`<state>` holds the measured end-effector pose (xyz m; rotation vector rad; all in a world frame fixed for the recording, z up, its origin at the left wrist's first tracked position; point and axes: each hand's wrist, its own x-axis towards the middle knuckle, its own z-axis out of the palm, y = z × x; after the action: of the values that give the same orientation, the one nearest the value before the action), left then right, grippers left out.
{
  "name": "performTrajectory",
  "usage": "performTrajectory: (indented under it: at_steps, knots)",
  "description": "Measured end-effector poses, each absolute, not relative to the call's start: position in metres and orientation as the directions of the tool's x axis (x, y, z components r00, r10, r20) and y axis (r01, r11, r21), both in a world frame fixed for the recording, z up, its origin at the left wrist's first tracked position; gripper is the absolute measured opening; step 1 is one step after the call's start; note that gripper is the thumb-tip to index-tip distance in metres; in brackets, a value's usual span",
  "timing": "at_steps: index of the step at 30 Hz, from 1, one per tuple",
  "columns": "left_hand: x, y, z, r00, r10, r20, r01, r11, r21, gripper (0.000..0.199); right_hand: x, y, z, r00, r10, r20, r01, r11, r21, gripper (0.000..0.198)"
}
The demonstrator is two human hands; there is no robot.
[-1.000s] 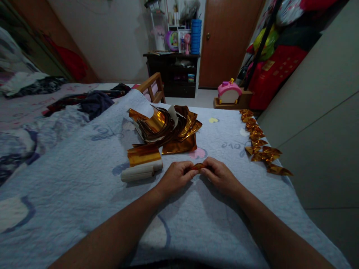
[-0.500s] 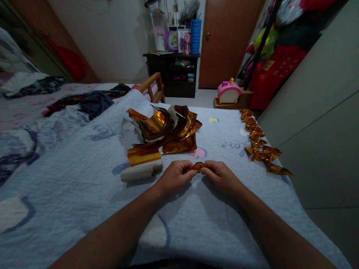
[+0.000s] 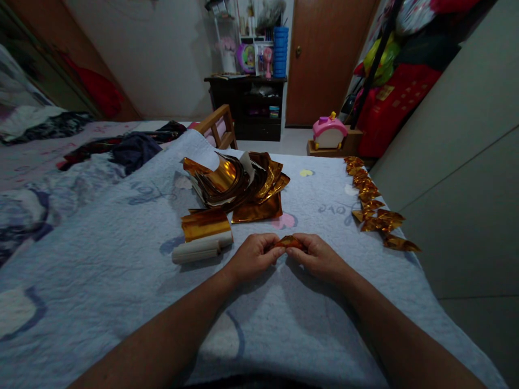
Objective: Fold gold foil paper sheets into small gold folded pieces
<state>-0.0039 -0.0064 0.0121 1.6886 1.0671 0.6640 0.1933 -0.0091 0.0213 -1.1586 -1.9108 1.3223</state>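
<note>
Between my two hands is a small folded piece of gold foil paper [image 3: 288, 241], pinched at both ends. My left hand [image 3: 256, 253] grips its left end with thumb and fingers; my right hand [image 3: 315, 252] grips its right end. The fingers cover most of the piece. Beyond them lies a curved, fanned stack of gold foil sheets [image 3: 227, 178]. Nearer on the left are a partly rolled gold sheet [image 3: 206, 225] and a pale paper roll [image 3: 196, 252]. A row of folded gold foil pieces [image 3: 368, 197] runs along the right side.
A light blue patterned bedcover [image 3: 133, 281] lies beneath everything. Dark crumpled clothes [image 3: 135, 151] are at the left. Past the far edge stand a wooden chair [image 3: 221, 127], a dark cabinet [image 3: 245, 111] and a pink toy [image 3: 329, 132]. A pale cabinet panel [image 3: 458, 178] rises on the right.
My right thumb has shifted left along the foil piece, closer to my left thumb. Both hands still grip it. The whole view has moved slightly.
</note>
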Motion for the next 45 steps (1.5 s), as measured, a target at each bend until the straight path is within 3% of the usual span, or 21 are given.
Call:
performTrajectory:
  at_steps: [12, 28, 34, 40, 45]
  knots:
    - [-0.007, -0.008, 0.020, 0.512, 0.851, -0.114, 0.281, -0.041, 0.959, 0.033, 0.198, -0.008, 0.024, -0.487, 0.873, -0.030, 0.282, 0.125, -0.951, 0.018]
    - [-0.009, -0.005, 0.021, 0.421, 0.895, -0.146, 0.207, 0.062, 0.976, 0.034, 0.220, 0.003, 0.025, -0.442, 0.895, -0.065, 0.261, 0.060, -0.963, 0.028]
    - [-0.011, -0.004, 0.019, 0.413, 0.897, -0.158, 0.180, 0.090, 0.980, 0.035, 0.223, 0.004, 0.023, -0.475, 0.868, -0.147, 0.250, -0.027, -0.968, 0.022]
    - [-0.012, -0.004, 0.017, 0.405, 0.899, -0.168, 0.151, 0.115, 0.982, 0.034, 0.223, 0.005, 0.025, -0.427, 0.893, -0.143, 0.080, -0.121, -0.989, 0.017]
    - [-0.010, -0.003, 0.018, 0.410, 0.893, -0.183, 0.147, 0.133, 0.980, 0.034, 0.216, 0.001, 0.020, -0.469, 0.871, -0.147, 0.051, -0.139, -0.989, 0.021]
